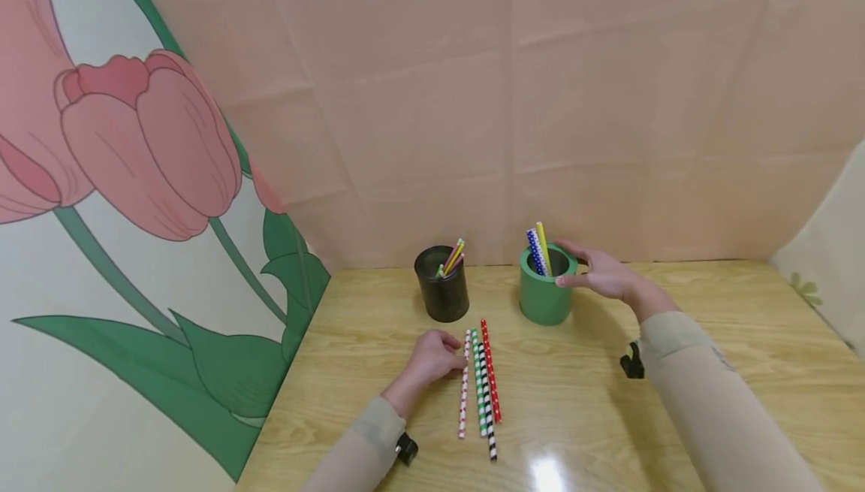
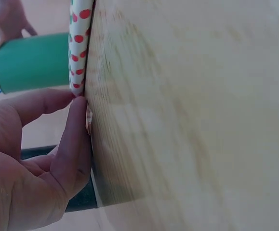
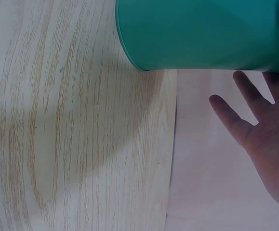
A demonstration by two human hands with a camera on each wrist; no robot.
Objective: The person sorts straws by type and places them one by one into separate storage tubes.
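My left hand (image 1: 435,355) pinches a white paper straw with red dots (image 2: 79,48) near its far end, between thumb and fingertip. Beside it on the table lie a green-and-white straw (image 1: 479,383), a black-and-white striped straw (image 1: 488,409) and a red straw with white dots (image 1: 492,379). At the back, my right hand (image 1: 604,274) holds a green cup (image 1: 544,303) by its rim, thumb at the near side and a finger at the far side. Its other fingers (image 3: 228,113) are spread in the right wrist view. A blue dotted straw (image 1: 537,254) and a yellow straw (image 1: 543,240) stand in the cup.
Left of the green cup stands a black cup (image 1: 444,300) with several thin coloured sticks (image 1: 456,255) leaning in it. A pinkish cloth backdrop (image 1: 419,139) rises behind the wooden table (image 1: 574,402). Flower-patterned cloth (image 1: 135,274) hangs at the left.
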